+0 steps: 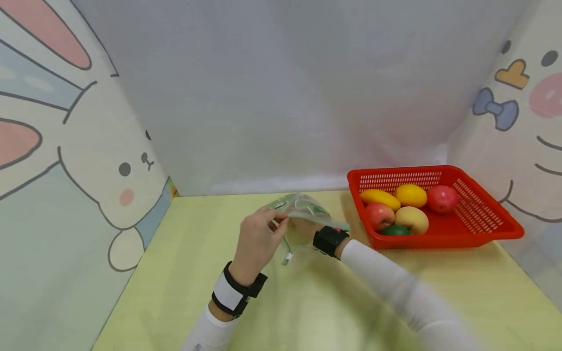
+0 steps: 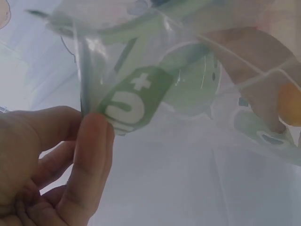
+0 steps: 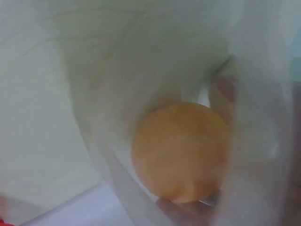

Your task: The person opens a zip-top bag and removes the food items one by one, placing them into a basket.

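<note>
A clear plastic bag [image 1: 303, 204] with green and white print hangs over the middle of the table. My left hand [image 1: 260, 239] pinches its edge between thumb and fingers; the left wrist view shows this close up beside a green printed patch [image 2: 134, 101]. My right hand [image 1: 305, 228] is inside the bag, partly veiled by the film. It holds a round orange [image 3: 182, 151], with fingers on both sides of it in the right wrist view. A thin cord with a small white end [image 1: 287, 258] dangles below the bag.
At the right stands a red plastic basket [image 1: 483, 236] with several fruits: a yellow mango [image 1: 380, 198], a lemon [image 1: 410, 195], a red apple [image 1: 380, 217], a pale yellow fruit [image 1: 411, 220], a dark pink fruit [image 1: 442, 199] and a green one [image 1: 395, 230]. Cartoon-printed panels surround the yellow table [image 1: 184, 273].
</note>
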Action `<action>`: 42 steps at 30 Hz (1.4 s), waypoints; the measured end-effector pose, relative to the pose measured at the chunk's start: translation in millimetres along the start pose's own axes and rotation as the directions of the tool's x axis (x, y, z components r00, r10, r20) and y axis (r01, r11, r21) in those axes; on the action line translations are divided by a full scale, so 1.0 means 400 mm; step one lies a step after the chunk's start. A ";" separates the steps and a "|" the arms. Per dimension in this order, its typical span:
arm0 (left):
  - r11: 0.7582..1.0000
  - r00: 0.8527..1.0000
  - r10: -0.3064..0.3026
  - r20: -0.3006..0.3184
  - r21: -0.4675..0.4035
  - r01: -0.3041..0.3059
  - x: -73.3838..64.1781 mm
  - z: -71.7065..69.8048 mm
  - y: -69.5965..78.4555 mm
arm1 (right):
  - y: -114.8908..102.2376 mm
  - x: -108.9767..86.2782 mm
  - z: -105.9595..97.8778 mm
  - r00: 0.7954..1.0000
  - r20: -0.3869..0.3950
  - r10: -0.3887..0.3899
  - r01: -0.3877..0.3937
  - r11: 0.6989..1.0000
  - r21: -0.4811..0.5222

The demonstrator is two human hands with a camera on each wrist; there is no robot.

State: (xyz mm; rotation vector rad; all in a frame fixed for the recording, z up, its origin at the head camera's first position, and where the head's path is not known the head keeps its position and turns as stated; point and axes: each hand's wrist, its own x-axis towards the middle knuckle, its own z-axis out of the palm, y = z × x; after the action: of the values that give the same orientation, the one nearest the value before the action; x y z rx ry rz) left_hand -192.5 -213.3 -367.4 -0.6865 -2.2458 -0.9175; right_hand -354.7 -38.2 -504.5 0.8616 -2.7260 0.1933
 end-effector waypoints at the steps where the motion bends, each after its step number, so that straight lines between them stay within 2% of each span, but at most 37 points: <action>1: 1.000 1.000 -0.004 0.003 0.000 0.004 0.000 0.001 0.000 | 0.001 0.001 0.011 0.998 -0.035 0.045 -0.038 0.982 0.187; 2: 1.000 1.000 -0.006 0.006 0.000 0.006 0.000 0.002 -0.001 | 0.001 0.001 0.017 0.998 -0.031 0.055 -0.047 0.974 0.222; 6: 1.000 1.000 -0.006 0.013 0.001 0.006 0.000 0.004 -0.002 | 0.001 -0.006 0.027 0.991 -0.045 0.124 -0.108 0.959 0.263; 9: 1.000 1.000 -0.003 0.003 0.008 0.003 0.002 0.001 -0.005 | -0.019 -0.014 -0.011 0.988 -0.073 0.132 -0.110 0.962 0.249; 12: 1.000 1.000 -0.010 -0.009 0.012 0.010 0.005 -0.004 -0.009 | -0.062 -0.023 -0.085 0.995 -0.036 0.097 -0.091 0.986 0.142; 15: 1.000 1.000 -0.018 -0.015 0.007 0.018 0.009 -0.009 -0.013 | -0.115 -0.032 -0.169 1.000 0.001 0.007 -0.007 1.000 0.006; 17: 1.000 1.000 -0.022 -0.016 0.007 0.022 0.010 -0.011 -0.015 | -0.142 -0.038 -0.200 0.999 0.034 -0.006 0.006 1.000 0.000; 19: 1.000 1.000 -0.025 -0.015 0.009 0.025 0.011 -0.012 -0.018 | -0.166 -0.046 -0.229 0.997 0.078 -0.024 0.028 0.998 -0.050; 22: 1.000 1.000 -0.026 -0.014 0.015 0.027 0.011 -0.013 -0.019 | -0.188 -0.066 -0.261 0.988 0.147 -0.037 0.044 0.998 -0.047; 24: 1.000 1.000 -0.027 -0.015 0.014 0.027 0.011 -0.014 -0.017 | -0.198 -0.084 -0.286 0.985 0.154 -0.083 0.093 0.994 -0.059; 27: 0.999 0.999 -0.032 -0.019 0.006 0.032 0.011 -0.016 -0.015 | -0.209 -0.116 -0.327 0.978 0.131 -0.164 0.184 0.971 -0.151; 30: 0.999 0.999 -0.044 -0.017 0.004 0.044 0.010 -0.020 -0.013 | -0.219 -0.147 -0.370 0.977 0.115 -0.181 0.202 0.957 -0.210; 34: 0.998 0.998 -0.057 -0.007 0.013 0.057 0.010 -0.023 -0.013 | -0.220 -0.184 -0.435 0.968 0.150 -0.199 0.220 0.965 -0.144; 39: 0.998 0.998 -0.060 0.001 0.019 0.060 0.009 -0.024 -0.017 | -0.189 -0.244 -0.503 0.937 0.148 -0.316 0.330 0.940 -0.087; 42: 0.998 0.998 -0.058 -0.005 0.017 0.058 0.008 -0.026 -0.018 | -0.159 -0.280 -0.541 0.935 0.151 -0.320 0.327 0.945 -0.024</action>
State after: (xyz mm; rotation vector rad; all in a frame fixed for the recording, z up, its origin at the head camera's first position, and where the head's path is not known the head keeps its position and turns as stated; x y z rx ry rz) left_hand -195.9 -224.6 -362.4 -0.6146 -2.2777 -0.9253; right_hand -182.4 15.8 -329.0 1.3402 -2.6513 -0.0048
